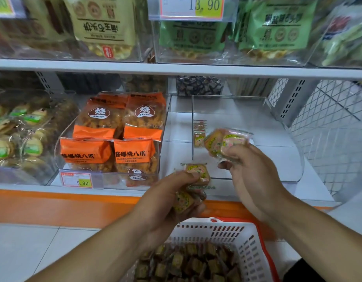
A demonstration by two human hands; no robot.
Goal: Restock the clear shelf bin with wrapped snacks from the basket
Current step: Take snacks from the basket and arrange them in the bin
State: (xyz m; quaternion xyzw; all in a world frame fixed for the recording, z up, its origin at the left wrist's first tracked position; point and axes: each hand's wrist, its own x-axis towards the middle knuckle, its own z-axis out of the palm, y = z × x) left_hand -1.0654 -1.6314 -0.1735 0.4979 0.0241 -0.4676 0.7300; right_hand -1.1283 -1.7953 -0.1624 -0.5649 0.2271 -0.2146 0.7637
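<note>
A clear shelf bin (277, 176) stands on the lower shelf at right, with nothing visible inside it except reflections on its left wall. My right hand (247, 169) grips a few wrapped snacks (227, 142) over the bin's front left part. My left hand (167, 198) holds several wrapped snacks (196, 174) just in front of the shelf edge, left of the bin. Below both hands sits the white basket (233, 231), with many wrapped snacks (192, 263) piled inside.
Left of the bin is a clear bin of orange snack bags (115, 143) with a 9.90 price tag (77, 180). Further left, a bin of green-labelled biscuits (17, 135). The upper shelf (176, 68) holds bagged snacks. A wire mesh panel (334, 129) closes the right side.
</note>
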